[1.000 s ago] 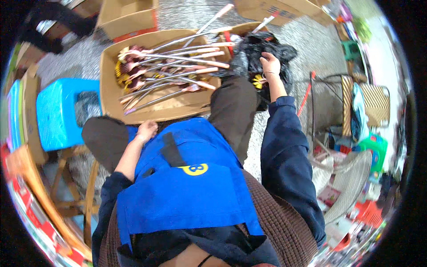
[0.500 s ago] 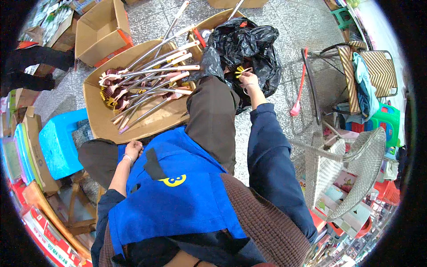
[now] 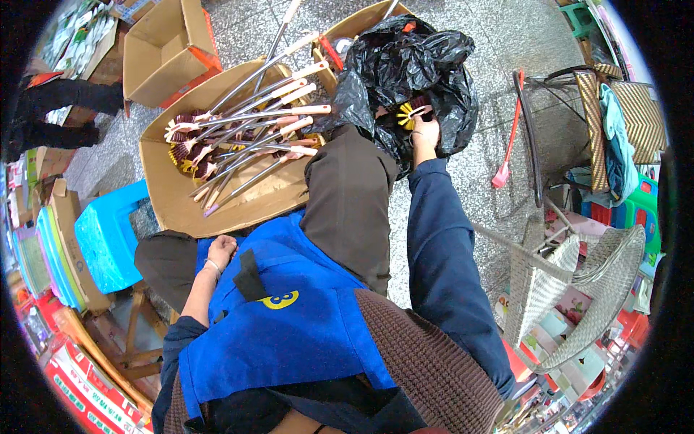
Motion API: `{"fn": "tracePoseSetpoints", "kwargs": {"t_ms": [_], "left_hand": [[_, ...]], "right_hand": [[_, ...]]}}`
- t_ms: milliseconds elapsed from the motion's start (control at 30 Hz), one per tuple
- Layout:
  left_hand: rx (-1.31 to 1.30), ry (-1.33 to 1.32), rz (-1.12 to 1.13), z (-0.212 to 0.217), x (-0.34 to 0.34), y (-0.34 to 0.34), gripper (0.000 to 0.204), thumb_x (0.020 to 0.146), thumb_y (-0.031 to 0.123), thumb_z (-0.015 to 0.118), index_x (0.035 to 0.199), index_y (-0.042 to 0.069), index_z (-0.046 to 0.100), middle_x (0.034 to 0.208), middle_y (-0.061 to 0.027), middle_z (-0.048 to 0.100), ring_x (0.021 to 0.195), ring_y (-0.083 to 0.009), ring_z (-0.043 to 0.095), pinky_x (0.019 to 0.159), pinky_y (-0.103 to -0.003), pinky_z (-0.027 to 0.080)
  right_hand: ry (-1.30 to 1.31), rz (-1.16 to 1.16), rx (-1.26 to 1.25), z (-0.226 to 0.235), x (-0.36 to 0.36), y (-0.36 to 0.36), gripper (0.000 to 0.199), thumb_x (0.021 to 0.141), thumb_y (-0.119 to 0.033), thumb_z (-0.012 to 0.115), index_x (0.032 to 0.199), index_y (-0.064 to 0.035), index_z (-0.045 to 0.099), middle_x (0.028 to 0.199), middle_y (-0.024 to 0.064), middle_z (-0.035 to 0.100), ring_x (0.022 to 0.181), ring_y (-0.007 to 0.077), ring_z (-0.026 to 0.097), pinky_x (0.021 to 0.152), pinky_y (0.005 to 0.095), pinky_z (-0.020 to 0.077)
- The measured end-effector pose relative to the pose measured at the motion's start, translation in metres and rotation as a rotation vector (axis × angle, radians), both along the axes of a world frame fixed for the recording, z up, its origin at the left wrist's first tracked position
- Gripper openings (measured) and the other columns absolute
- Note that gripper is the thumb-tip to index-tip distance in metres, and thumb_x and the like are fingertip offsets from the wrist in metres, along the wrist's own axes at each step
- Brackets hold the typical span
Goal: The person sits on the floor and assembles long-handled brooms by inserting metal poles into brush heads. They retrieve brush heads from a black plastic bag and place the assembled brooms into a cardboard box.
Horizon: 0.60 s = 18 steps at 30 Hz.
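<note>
a: where is this?

b: a speckled grey stone floor (image 3: pixel 463 43), crowded with boxes and stools, seen from above a seated person in a blue apron (image 3: pixel 289 318).

a: what is the right hand doing?

b: the right hand (image 3: pixel 426 134) reaches out into the mouth of a black plastic bag (image 3: pixel 405 65) that stands on the floor just past the right knee. its fingers are curled onto a small brush head (image 3: pixel 412 113) with yellow bristles and a dark part, at the bag's opening. it looks like a grasp, though the fingertips are partly hidden by the plastic.

a: and the left hand?

b: the left hand (image 3: pixel 220 251) rests on the apron over the left thigh, loosely curled and holding nothing. a thin bracelet shows at the wrist.

a: what lies around the bag?

b: just left of it, a wide open cardboard box (image 3: pixel 181 210) sits in front of the knees, filled with long-handled brushes (image 3: pixel 246 137); their pale pink and metal handles point toward the bag and their dark and yellow heads bunch at the box's far left side. behind the bag another cardboard box (image 3: pixel 354 22) holds more handles. an empty cardboard box (image 3: pixel 166 50) stands further off at the upper left.

a: anything else nearby?

b: a blue plastic stool (image 3: pixel 108 239) beside the left knee, a pink brush (image 3: pixel 506 145) lying on the floor to the right of the bag, and wicker chairs (image 3: pixel 578 289) at the right.
</note>
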<state>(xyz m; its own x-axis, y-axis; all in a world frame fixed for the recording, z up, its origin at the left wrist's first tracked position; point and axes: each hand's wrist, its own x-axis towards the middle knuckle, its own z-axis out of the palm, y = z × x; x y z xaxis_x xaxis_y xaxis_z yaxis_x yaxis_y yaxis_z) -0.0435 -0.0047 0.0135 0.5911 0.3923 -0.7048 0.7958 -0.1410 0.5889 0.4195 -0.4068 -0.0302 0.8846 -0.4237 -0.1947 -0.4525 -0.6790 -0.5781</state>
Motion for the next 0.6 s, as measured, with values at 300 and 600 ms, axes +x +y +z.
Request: {"fn": "tracePoseSetpoints", "kwargs": {"t_ms": [300, 600], "left_hand": [[0.032, 0.088, 0.007, 0.011, 0.005, -0.005, 0.008, 0.084, 0.004, 0.053, 0.09, 0.0, 0.054, 0.069, -0.0057, 0.059, 0.054, -0.0113, 0.052, 0.05, -0.025, 0.044], [-0.041, 0.064, 0.035, 0.011, 0.007, -0.006, 0.008, 0.084, 0.005, 0.053, 0.092, 0.001, 0.054, 0.071, -0.0054, 0.06, 0.055, -0.011, 0.053, 0.05, -0.025, 0.044]], "right_hand": [[0.203, -0.009, 0.041, -0.025, 0.037, 0.017, 0.045, 0.069, -0.043, 0.068, 0.086, -0.0017, 0.066, 0.09, 0.0182, 0.065, 0.084, 0.0321, 0.064, 0.076, 0.0395, 0.0485], [0.284, -0.018, 0.445, -0.064, 0.05, 0.006, 0.049, 0.089, -0.041, 0.042, 0.071, -0.0051, 0.07, 0.075, 0.0108, 0.067, 0.069, 0.018, 0.058, 0.07, 0.0244, 0.0426]]}}
